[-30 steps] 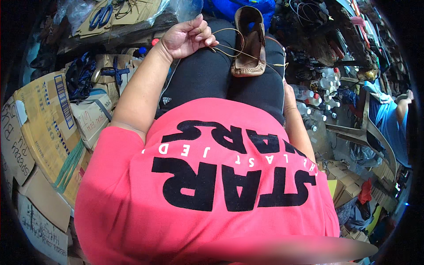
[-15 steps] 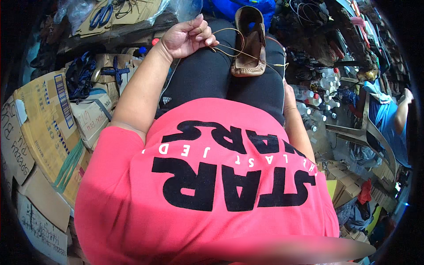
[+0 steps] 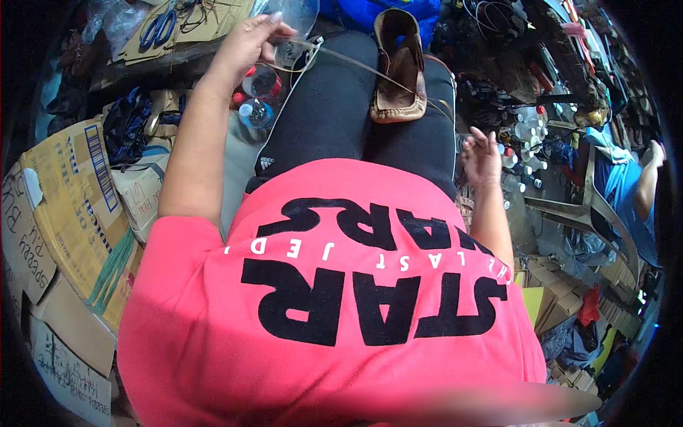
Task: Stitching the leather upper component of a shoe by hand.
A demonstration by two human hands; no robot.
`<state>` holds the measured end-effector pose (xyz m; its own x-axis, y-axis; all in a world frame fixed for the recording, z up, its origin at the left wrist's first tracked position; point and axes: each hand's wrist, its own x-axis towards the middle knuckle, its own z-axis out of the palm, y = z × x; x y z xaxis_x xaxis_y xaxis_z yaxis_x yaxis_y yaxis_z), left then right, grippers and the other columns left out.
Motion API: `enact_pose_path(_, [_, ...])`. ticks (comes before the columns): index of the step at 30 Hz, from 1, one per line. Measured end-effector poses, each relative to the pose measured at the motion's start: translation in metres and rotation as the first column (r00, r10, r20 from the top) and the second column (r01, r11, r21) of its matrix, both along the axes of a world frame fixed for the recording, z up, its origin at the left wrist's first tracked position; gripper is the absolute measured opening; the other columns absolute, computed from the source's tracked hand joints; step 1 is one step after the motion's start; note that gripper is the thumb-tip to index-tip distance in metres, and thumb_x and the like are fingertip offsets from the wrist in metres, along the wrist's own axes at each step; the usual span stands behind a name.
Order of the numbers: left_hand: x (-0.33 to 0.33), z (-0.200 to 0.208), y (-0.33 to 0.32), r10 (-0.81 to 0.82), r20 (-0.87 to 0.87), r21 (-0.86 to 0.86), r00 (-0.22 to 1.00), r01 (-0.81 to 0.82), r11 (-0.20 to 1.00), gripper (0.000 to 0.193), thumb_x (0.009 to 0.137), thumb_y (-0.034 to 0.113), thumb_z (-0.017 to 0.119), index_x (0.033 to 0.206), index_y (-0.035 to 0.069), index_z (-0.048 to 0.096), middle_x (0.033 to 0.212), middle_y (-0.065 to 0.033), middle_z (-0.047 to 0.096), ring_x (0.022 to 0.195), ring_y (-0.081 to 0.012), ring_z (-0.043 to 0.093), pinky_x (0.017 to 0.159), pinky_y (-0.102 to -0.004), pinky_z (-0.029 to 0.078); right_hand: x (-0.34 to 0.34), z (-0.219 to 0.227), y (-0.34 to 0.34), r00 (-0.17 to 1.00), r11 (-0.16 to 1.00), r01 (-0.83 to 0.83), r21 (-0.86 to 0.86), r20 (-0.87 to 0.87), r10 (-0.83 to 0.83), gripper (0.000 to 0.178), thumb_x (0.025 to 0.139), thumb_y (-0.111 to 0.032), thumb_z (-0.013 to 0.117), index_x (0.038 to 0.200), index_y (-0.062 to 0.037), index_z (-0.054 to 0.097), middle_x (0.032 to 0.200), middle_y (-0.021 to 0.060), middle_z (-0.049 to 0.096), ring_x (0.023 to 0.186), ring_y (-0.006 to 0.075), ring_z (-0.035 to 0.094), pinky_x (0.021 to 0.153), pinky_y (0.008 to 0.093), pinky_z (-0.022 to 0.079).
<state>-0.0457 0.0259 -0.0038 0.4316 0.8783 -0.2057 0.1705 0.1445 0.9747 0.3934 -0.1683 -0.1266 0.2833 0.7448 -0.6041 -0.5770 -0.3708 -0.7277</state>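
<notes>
A brown leather moccasin-style shoe [image 3: 400,96] rests on my black-trousered thighs, its puckered toe seam toward me. A thin tan lace [image 3: 348,60] runs taut from the shoe up to my left hand [image 3: 249,46]. That hand is raised beyond my left thigh, its fingers pinched on the lace. A loop of lace hangs under it. More strands lie at the shoe's right side. My right hand [image 3: 482,158] is beside my right thigh, apart from the shoe, with its fingers loosely bent and spread and nothing visible in them.
Cardboard boxes [image 3: 67,206] crowd my left side. Blue-handled scissors [image 3: 158,30] lie on cardboard at the far left. Plastic bottles stand by my left knee [image 3: 256,112] and at my right [image 3: 526,135]. A chair [image 3: 580,206] and another person's blue clothing [image 3: 626,192] are farther right.
My left hand has swung left and away from the shoe, drawing the lace out straighter. My right hand has come up from beside my thigh into fuller view. The shoe has stayed nearly still.
</notes>
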Motion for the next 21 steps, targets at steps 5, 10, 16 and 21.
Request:
enact_pose_path(5, [0.063, 0.016, -0.019, 0.052, -0.420, 0.549, 0.906, 0.208, 0.809, 0.036, 0.081, 0.031, 0.068, 0.106, 0.006, 0.066, 0.104, -0.0106, 0.066, 0.103, -0.0216, 0.060, 0.090, -0.0320, 0.044, -0.012, 0.074, 0.038, 0.575, 0.960, -0.261, 0.101, 0.815, 0.070, 0.036, 0.090, -0.033, 0.055, 0.112, -0.0056, 0.063, 0.101, 0.0020, 0.063, 0.087, 0.0107, 0.054, 0.081, 0.0228, 0.038])
enact_pose_path(10, [0.141, -0.015, -0.019, -0.160, -0.479, 0.564, 0.863, 0.442, 0.697, 0.058, 0.069, 0.042, 0.074, 0.109, 0.004, 0.057, 0.108, -0.0182, 0.060, 0.105, -0.0330, 0.057, 0.090, -0.0388, 0.044, -0.073, 0.133, 0.081, 0.262, 0.608, -0.793, -0.040, 0.878, 0.400, 0.028, 0.087, -0.028, 0.064, 0.096, -0.0015, 0.065, 0.085, 0.0064, 0.061, 0.074, 0.0146, 0.054, 0.066, 0.0299, 0.043])
enact_pose_path(16, [0.159, -0.025, -0.007, -0.267, -0.385, 0.495, 0.883, 0.442, 0.748, 0.054, 0.064, 0.037, 0.078, 0.101, 0.003, 0.058, 0.102, -0.0162, 0.060, 0.097, -0.0293, 0.058, 0.084, -0.0366, 0.046, -0.097, 0.148, 0.094, -0.174, 0.370, -0.865, -0.340, 0.893, 0.414, 0.023, 0.086, -0.017, 0.060, 0.077, 0.0026, 0.052, 0.063, 0.0140, 0.044, 0.059, 0.0202, 0.044, 0.056, 0.0350, 0.038])
enact_pose_path(21, [0.163, -0.026, -0.007, -0.328, -0.378, 0.426, 0.866, 0.477, 0.769, 0.051, 0.062, 0.034, 0.080, 0.097, 0.004, 0.059, 0.096, -0.0140, 0.057, 0.091, -0.0261, 0.056, 0.081, -0.0343, 0.046, -0.096, 0.148, 0.081, -0.149, 0.345, -0.891, -0.295, 0.908, 0.391, 0.016, 0.084, -0.010, 0.056, 0.078, 0.0031, 0.049, 0.064, 0.0130, 0.043, 0.059, 0.0190, 0.043, 0.055, 0.0336, 0.038])
